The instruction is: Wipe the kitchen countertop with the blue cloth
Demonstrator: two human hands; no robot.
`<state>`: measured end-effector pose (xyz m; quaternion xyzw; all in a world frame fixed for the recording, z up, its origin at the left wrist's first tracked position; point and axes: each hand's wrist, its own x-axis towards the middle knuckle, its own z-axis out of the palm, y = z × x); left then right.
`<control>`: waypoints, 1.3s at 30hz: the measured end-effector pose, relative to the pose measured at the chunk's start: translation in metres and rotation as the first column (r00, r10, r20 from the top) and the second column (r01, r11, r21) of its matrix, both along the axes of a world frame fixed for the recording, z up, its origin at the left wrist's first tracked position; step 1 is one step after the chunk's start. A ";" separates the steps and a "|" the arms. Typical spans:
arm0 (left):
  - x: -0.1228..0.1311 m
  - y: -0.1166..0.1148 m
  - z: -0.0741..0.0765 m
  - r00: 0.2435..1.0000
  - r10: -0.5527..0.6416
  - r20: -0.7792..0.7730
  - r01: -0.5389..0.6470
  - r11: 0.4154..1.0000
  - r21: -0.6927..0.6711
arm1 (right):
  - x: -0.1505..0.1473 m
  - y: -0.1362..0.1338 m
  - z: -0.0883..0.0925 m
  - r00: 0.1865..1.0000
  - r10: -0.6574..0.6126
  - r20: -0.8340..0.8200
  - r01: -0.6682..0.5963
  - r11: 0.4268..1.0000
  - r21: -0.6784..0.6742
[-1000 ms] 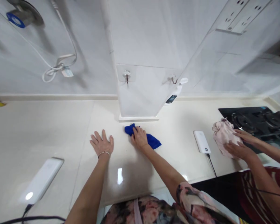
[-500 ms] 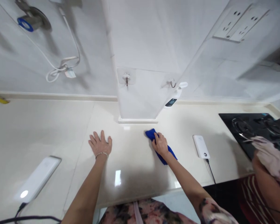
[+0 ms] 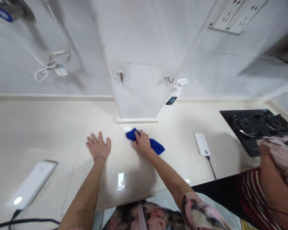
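Note:
My right hand [image 3: 142, 142] presses a blue cloth [image 3: 156, 146] onto the cream countertop [image 3: 175, 127], just in front of the wall pillar. The cloth's folded tip pokes out past my fingers, and its loose end trails to the right under my wrist. To the left, my left hand [image 3: 99, 148] lies flat on the counter with the fingers spread and nothing in it. A thin bracelet circles that wrist.
A white power bank [image 3: 202, 144] with a cable lies to the right, and another white device [image 3: 35, 183] at the left. A white bottle [image 3: 173, 95] stands beside the pillar. At far right, another person's arm holds a pale cloth [image 3: 282, 155] by the black gas hob [image 3: 247, 126].
My right hand has slid the blue cloth leftward across the counter, closer to my left hand. My left hand stays planted. The whole view has shifted slightly.

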<state>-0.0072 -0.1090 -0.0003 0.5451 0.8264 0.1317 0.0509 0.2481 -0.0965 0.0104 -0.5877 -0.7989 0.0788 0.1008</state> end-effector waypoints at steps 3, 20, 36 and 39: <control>0.001 0.001 0.001 1.000 0.005 0.000 -0.005 1.000 0.007 | 0.013 -0.021 -0.001 0.993 0.097 -0.062 -0.098 0.995 -0.019; 0.001 -0.001 0.003 0.999 0.011 0.036 -0.011 1.000 -0.007 | 0.033 0.007 0.004 0.943 -0.332 0.010 0.331 0.941 -0.068; -0.001 -0.001 0.002 1.000 0.013 0.017 -0.013 0.999 0.031 | 0.069 -0.015 0.013 0.958 -0.285 0.027 0.283 0.957 0.066; 0.000 -0.001 0.002 1.000 0.017 0.015 -0.017 1.000 0.007 | 0.074 -0.008 0.008 0.985 -0.145 0.092 0.134 0.984 0.117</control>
